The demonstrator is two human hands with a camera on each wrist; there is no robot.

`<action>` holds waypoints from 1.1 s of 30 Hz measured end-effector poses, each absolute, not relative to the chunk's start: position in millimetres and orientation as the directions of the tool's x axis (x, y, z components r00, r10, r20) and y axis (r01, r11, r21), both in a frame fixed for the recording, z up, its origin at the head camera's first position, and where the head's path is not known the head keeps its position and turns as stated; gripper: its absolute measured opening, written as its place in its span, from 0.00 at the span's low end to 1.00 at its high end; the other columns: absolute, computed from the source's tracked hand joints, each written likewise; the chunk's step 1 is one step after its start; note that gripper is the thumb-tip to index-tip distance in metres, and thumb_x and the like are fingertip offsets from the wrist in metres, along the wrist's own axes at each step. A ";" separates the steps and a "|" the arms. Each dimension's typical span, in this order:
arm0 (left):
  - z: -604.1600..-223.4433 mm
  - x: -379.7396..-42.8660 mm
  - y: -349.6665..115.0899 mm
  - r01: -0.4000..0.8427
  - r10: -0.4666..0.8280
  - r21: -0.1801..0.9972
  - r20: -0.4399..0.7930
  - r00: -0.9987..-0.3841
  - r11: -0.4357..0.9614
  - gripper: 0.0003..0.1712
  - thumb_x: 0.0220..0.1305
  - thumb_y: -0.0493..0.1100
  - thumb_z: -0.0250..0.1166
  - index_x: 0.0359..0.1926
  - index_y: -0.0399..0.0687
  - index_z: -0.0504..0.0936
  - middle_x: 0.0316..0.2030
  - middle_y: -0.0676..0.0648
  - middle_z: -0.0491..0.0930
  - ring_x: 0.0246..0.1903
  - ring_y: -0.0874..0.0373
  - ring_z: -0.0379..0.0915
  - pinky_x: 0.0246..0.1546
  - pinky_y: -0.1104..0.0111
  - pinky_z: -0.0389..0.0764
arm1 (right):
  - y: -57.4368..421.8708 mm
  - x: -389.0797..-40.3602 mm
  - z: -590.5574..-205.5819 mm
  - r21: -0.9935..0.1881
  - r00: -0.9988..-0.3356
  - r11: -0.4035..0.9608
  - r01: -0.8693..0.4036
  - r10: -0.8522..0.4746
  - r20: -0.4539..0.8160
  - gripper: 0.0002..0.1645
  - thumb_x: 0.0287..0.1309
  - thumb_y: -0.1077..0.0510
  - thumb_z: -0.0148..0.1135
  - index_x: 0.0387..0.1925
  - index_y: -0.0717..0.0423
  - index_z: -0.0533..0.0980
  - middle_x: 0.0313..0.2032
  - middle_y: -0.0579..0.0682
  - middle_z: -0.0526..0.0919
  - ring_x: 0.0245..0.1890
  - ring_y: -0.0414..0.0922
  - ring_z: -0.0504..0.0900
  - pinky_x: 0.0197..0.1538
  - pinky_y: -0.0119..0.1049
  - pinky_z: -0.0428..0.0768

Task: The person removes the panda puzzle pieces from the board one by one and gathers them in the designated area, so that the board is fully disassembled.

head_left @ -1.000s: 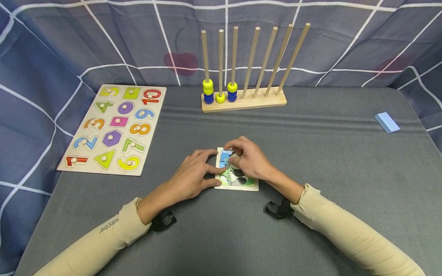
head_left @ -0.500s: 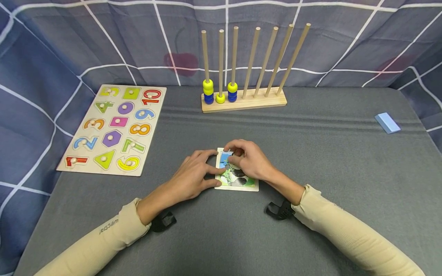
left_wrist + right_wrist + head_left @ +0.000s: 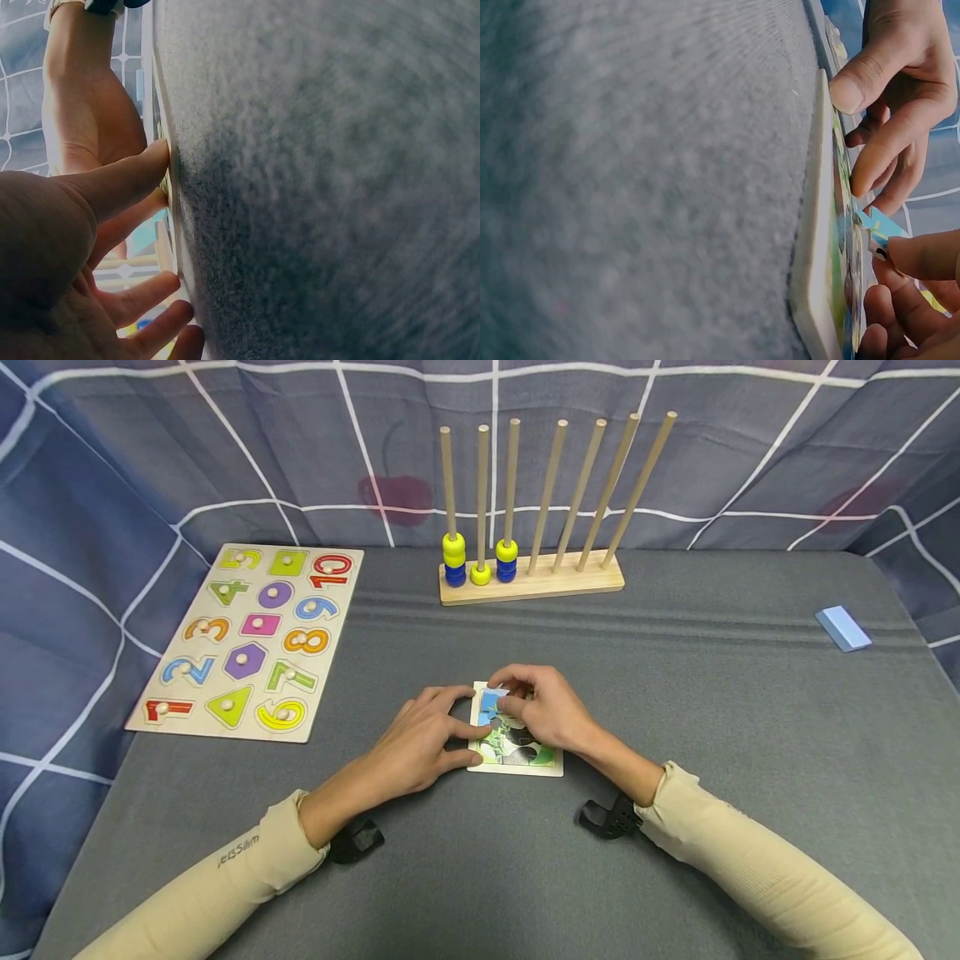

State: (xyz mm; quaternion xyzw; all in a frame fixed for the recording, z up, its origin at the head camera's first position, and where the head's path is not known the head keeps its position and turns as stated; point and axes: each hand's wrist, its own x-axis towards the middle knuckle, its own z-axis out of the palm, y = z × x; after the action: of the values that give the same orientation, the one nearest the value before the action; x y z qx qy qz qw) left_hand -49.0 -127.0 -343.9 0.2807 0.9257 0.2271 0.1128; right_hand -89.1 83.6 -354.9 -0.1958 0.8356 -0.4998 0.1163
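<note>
A small jigsaw puzzle (image 3: pixel 522 769) with a panda on green and blue lies on the grey table in front of me, in a pale rimmed tray. My left hand (image 3: pixel 420 739) steadies its left side: the thumb rests at the near left corner, the index fingertip on the picture, other fingertips along the edge. From the right, my right hand (image 3: pixel 553 708) reaches over the upper part. Its thumb and fingers pinch a light-blue puzzle piece (image 3: pixel 885 223) with a dark spot, tilted up from the board in the right wrist view. My right hand hides the puzzle's upper right.
To the left lies a wooden number-and-shape peg board (image 3: pixel 257 643). Behind the puzzle stands a wooden bead rack (image 3: pixel 555 583) with upright rods and several yellow and blue beads. A light-blue block (image 3: pixel 843 627) sits far right. Checked cloth (image 3: pixel 600 452) hangs behind the table.
My right hand has shifted very slightly towards me over the puzzle, still pinching. My left hand has stayed at the puzzle's left side.
</note>
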 end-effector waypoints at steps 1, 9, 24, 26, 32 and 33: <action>-343.9 -49.1 -126.8 0.467 0.570 0.483 -0.084 -0.817 0.741 0.22 0.59 0.52 0.72 0.55 0.56 0.85 0.67 0.41 0.66 0.65 0.44 0.59 0.56 0.46 0.66 | 84.2 -89.5 -355.1 -0.882 -0.899 0.422 -0.210 -0.439 0.005 0.11 0.60 0.70 0.63 0.44 0.61 0.82 0.32 0.51 0.83 0.29 0.44 0.77 0.32 0.36 0.74; -343.8 -49.4 -126.2 0.452 0.563 0.490 -0.099 -0.821 0.745 0.22 0.59 0.52 0.72 0.55 0.56 0.85 0.67 0.41 0.66 0.65 0.43 0.59 0.56 0.46 0.65 | 92.3 -90.5 -352.7 -0.912 -0.917 0.380 -0.157 -0.399 -0.009 0.11 0.60 0.69 0.62 0.44 0.62 0.82 0.32 0.52 0.83 0.28 0.46 0.77 0.32 0.37 0.74; -343.5 -49.1 -125.9 0.454 0.560 0.474 -0.105 -0.822 0.755 0.23 0.59 0.52 0.72 0.56 0.56 0.85 0.68 0.41 0.66 0.65 0.43 0.60 0.57 0.47 0.66 | 117.5 -80.2 -345.7 -0.936 -0.940 0.346 -0.061 -0.334 -0.062 0.12 0.57 0.70 0.61 0.43 0.64 0.81 0.33 0.54 0.82 0.29 0.48 0.76 0.33 0.33 0.73; -343.7 -48.9 -125.7 0.454 0.561 0.472 -0.108 -0.821 0.756 0.23 0.59 0.52 0.72 0.56 0.57 0.84 0.68 0.41 0.65 0.65 0.43 0.59 0.57 0.47 0.66 | 122.8 -78.6 -346.5 -0.933 -0.944 0.355 -0.053 -0.322 -0.068 0.12 0.57 0.70 0.61 0.44 0.65 0.81 0.33 0.54 0.81 0.29 0.47 0.76 0.33 0.33 0.73; -342.7 -48.0 -125.8 0.453 0.560 0.468 -0.114 -0.820 0.759 0.23 0.60 0.52 0.72 0.57 0.58 0.84 0.69 0.41 0.64 0.66 0.43 0.58 0.57 0.46 0.65 | 140.5 -74.7 -347.8 -0.927 -0.956 0.374 -0.031 -0.283 -0.082 0.12 0.56 0.70 0.62 0.44 0.65 0.81 0.33 0.56 0.81 0.27 0.44 0.76 0.32 0.31 0.73; -342.3 -47.8 -125.8 0.453 0.560 0.468 -0.114 -0.821 0.759 0.24 0.60 0.52 0.72 0.57 0.58 0.84 0.69 0.41 0.64 0.66 0.43 0.58 0.58 0.46 0.64 | 143.4 -74.0 -347.7 -0.926 -0.957 0.376 -0.027 -0.278 -0.085 0.12 0.56 0.70 0.62 0.44 0.65 0.81 0.33 0.57 0.81 0.27 0.44 0.76 0.32 0.31 0.73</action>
State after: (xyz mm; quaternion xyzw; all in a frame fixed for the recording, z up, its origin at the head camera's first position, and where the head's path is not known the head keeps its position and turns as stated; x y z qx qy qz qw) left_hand -47.8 -125.8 -342.3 0.2723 0.9296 0.2152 0.1244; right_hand -74.0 143.4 -347.7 -0.0928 0.8215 -0.5509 0.1139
